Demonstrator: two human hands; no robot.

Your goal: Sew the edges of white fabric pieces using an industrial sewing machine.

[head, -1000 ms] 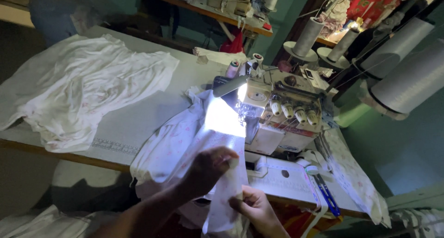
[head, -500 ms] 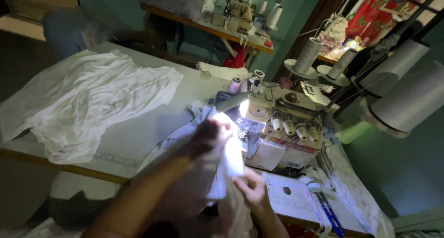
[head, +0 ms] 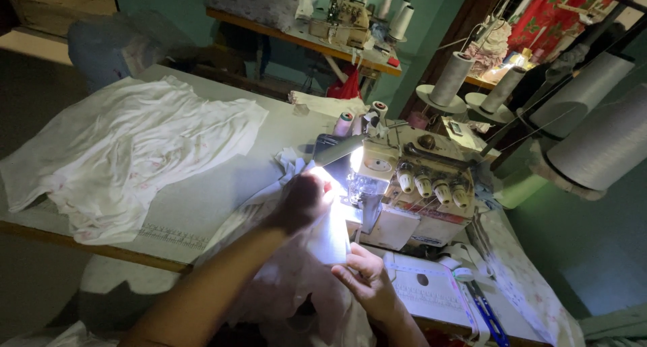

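A cream overlock sewing machine [head: 411, 192] stands on the table with its small lamp lit. White fabric [head: 330, 236] lies brightly lit under the lamp, right at the needle area. My left hand [head: 300, 202] presses flat on this fabric just left of the machine's foot. My right hand [head: 364, 279] pinches the near edge of the same fabric, in front of the machine. The rest of the piece hangs off the table's front edge toward me.
A pile of white garments [head: 135, 158] lies on the left of the table [head: 202, 212]. Large grey thread cones [head: 600, 145] stand at right, smaller ones [head: 451, 81] behind the machine. Blue-handled scissors [head: 488, 317] lie at the front right. Another sewing machine [head: 344, 20] sits on a far bench.
My left hand has moved forward along the fabric up to the needle area. My right hand has followed, shifting up toward the machine's front. The view has tilted slightly.
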